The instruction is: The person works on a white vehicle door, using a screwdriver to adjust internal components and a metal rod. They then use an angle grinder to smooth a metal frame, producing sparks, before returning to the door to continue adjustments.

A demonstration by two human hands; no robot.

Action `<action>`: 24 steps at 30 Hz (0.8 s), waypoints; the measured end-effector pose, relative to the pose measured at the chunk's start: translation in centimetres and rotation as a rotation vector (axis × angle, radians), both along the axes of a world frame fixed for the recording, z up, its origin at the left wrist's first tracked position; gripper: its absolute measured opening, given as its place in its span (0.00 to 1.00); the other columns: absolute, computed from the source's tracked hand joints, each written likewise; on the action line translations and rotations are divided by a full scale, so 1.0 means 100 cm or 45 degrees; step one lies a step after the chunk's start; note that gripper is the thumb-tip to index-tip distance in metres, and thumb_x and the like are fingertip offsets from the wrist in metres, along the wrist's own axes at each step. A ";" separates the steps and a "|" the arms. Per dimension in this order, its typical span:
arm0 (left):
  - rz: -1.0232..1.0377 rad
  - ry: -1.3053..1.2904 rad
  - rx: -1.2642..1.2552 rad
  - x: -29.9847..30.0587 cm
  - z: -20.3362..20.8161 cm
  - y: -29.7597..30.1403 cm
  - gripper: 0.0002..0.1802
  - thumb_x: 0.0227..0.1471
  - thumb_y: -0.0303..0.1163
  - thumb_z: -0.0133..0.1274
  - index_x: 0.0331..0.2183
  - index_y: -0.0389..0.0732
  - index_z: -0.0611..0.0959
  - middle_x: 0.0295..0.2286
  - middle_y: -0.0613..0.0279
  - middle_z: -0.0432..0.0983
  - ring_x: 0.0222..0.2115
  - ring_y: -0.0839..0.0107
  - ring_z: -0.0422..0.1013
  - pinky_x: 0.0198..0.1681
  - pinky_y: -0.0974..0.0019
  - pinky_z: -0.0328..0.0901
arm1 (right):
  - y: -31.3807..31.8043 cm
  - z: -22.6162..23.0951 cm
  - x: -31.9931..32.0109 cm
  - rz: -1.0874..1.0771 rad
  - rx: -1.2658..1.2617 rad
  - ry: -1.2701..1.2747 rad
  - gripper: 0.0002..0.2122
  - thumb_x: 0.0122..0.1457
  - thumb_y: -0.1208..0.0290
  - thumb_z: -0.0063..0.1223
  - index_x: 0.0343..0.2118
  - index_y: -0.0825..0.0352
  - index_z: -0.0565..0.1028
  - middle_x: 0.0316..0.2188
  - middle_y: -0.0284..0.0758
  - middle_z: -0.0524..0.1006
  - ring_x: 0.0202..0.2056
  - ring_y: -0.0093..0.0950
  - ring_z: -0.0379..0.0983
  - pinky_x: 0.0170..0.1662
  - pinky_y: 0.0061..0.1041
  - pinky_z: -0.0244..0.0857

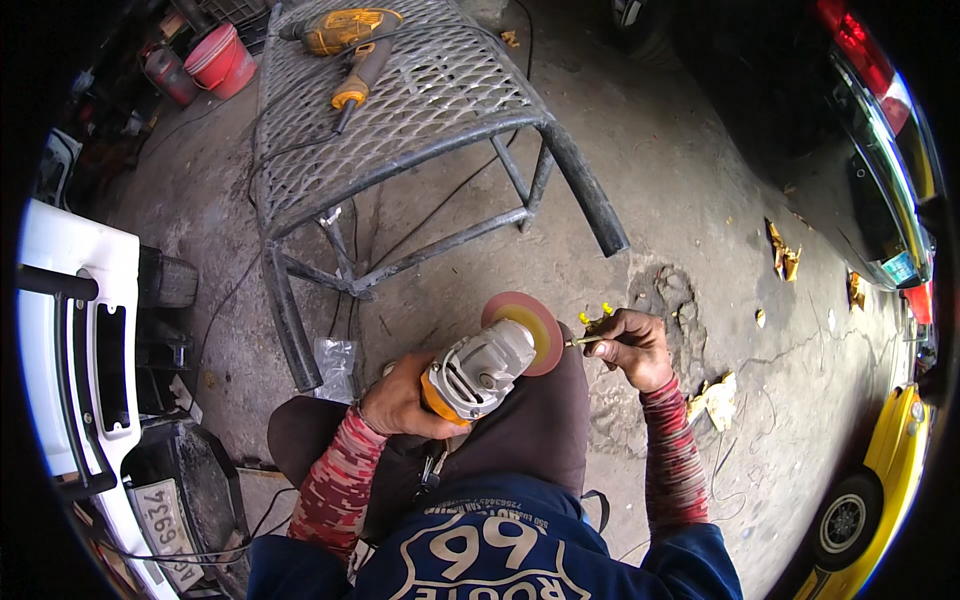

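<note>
My left hand (405,400) is wrapped round the body of an angle grinder (480,372) with a silver head and an orange rear part. Its reddish disc (545,338), yellowish toward the middle, faces to the right above my thigh. Just right of the disc, my right hand (636,348) pinches a thin brass-coloured metal rod (584,341) between thumb and fingers. The rod's tip is at the disc's edge; whether they touch I cannot tell. Small bright yellow bits (597,315) show by those fingertips, too small to name.
Ahead stands a metal frame with a mesh top (430,110), bearing a yellow corded drill (350,35). A clear plastic bag (335,368) lies on the concrete floor. A white bumper (100,250) is at left, a red bucket (220,62) behind, a yellow car (890,470) at right.
</note>
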State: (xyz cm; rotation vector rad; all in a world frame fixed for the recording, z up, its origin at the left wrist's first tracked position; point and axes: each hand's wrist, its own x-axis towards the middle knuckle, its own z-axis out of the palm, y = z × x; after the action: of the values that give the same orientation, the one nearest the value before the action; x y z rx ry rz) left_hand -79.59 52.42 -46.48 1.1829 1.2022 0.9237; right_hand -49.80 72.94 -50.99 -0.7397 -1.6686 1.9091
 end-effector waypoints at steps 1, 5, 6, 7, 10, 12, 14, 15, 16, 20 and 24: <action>0.004 0.000 -0.007 0.000 0.000 0.000 0.36 0.37 0.42 0.72 0.48 0.34 0.81 0.41 0.58 0.82 0.42 0.67 0.77 0.51 0.62 0.69 | 0.000 0.000 0.000 0.016 -0.014 -0.001 0.06 0.56 0.77 0.69 0.29 0.70 0.80 0.26 0.31 0.80 0.23 0.16 0.69 0.25 0.19 0.60; 0.015 0.003 -0.036 0.002 -0.002 0.000 0.37 0.37 0.41 0.72 0.49 0.34 0.80 0.42 0.57 0.81 0.42 0.67 0.76 0.51 0.62 0.69 | 0.001 -0.002 -0.003 0.069 -0.019 -0.015 0.06 0.56 0.78 0.68 0.29 0.70 0.79 0.28 0.37 0.82 0.22 0.18 0.71 0.23 0.19 0.62; 0.012 0.006 -0.043 0.002 -0.002 -0.001 0.37 0.37 0.41 0.72 0.49 0.34 0.80 0.43 0.57 0.81 0.42 0.67 0.76 0.52 0.62 0.69 | 0.002 -0.001 -0.004 0.089 -0.013 -0.013 0.06 0.57 0.78 0.67 0.30 0.71 0.79 0.29 0.40 0.83 0.21 0.19 0.72 0.22 0.19 0.64; 0.025 0.000 -0.059 0.001 -0.002 -0.002 0.37 0.38 0.41 0.72 0.49 0.35 0.80 0.43 0.57 0.81 0.42 0.67 0.76 0.52 0.62 0.69 | 0.002 -0.001 -0.004 0.092 -0.030 -0.028 0.06 0.57 0.77 0.67 0.30 0.71 0.79 0.28 0.40 0.83 0.21 0.19 0.72 0.21 0.19 0.64; 0.051 -0.007 -0.063 -0.001 0.000 -0.003 0.36 0.38 0.42 0.71 0.49 0.35 0.80 0.42 0.57 0.82 0.42 0.67 0.77 0.51 0.63 0.69 | 0.001 0.004 -0.003 0.071 -0.091 -0.078 0.07 0.59 0.75 0.66 0.29 0.71 0.79 0.27 0.38 0.82 0.20 0.18 0.72 0.21 0.18 0.63; 0.068 -0.018 -0.056 -0.003 0.001 -0.004 0.35 0.38 0.42 0.71 0.48 0.36 0.81 0.42 0.57 0.82 0.42 0.67 0.78 0.51 0.63 0.70 | 0.000 0.008 -0.003 0.030 -0.151 -0.118 0.08 0.61 0.73 0.65 0.29 0.70 0.79 0.24 0.33 0.81 0.19 0.16 0.70 0.21 0.18 0.61; 0.064 0.003 -0.005 -0.003 0.001 -0.004 0.33 0.39 0.42 0.71 0.47 0.36 0.82 0.42 0.58 0.82 0.42 0.67 0.78 0.51 0.63 0.70 | 0.000 0.011 -0.003 0.021 -0.122 -0.139 0.08 0.62 0.72 0.64 0.29 0.71 0.79 0.23 0.33 0.81 0.19 0.16 0.71 0.22 0.17 0.62; 0.062 0.012 0.020 -0.004 0.001 -0.004 0.33 0.39 0.42 0.71 0.46 0.36 0.82 0.42 0.58 0.83 0.42 0.67 0.78 0.51 0.63 0.70 | 0.000 0.012 -0.003 0.016 -0.118 -0.170 0.09 0.62 0.72 0.64 0.29 0.71 0.79 0.23 0.34 0.81 0.20 0.17 0.71 0.22 0.17 0.62; 0.100 -0.048 -0.024 -0.004 0.001 -0.004 0.32 0.39 0.42 0.71 0.45 0.36 0.83 0.41 0.57 0.83 0.42 0.66 0.79 0.50 0.63 0.70 | 0.000 0.013 -0.004 0.027 -0.112 -0.169 0.09 0.62 0.72 0.64 0.29 0.71 0.79 0.23 0.33 0.81 0.20 0.16 0.71 0.22 0.17 0.62; 0.065 0.109 0.034 -0.003 0.000 -0.002 0.33 0.38 0.43 0.71 0.46 0.36 0.82 0.40 0.57 0.83 0.41 0.66 0.79 0.50 0.62 0.71 | 0.001 0.017 -0.004 0.053 -0.089 -0.253 0.09 0.63 0.70 0.62 0.29 0.70 0.79 0.21 0.32 0.80 0.19 0.16 0.70 0.21 0.17 0.61; 0.068 0.095 0.029 -0.001 -0.001 0.000 0.34 0.38 0.43 0.71 0.47 0.36 0.82 0.40 0.57 0.83 0.41 0.65 0.79 0.49 0.63 0.71 | 0.002 0.020 -0.003 0.079 -0.020 -0.283 0.11 0.65 0.69 0.61 0.29 0.70 0.79 0.21 0.30 0.79 0.19 0.14 0.68 0.22 0.18 0.59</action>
State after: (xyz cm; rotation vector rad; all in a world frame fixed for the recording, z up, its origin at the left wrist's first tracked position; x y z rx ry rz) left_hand -79.68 52.42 -46.54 1.2176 1.2912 0.9420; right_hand -50.13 73.14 -48.96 -0.9466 -1.8300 1.9434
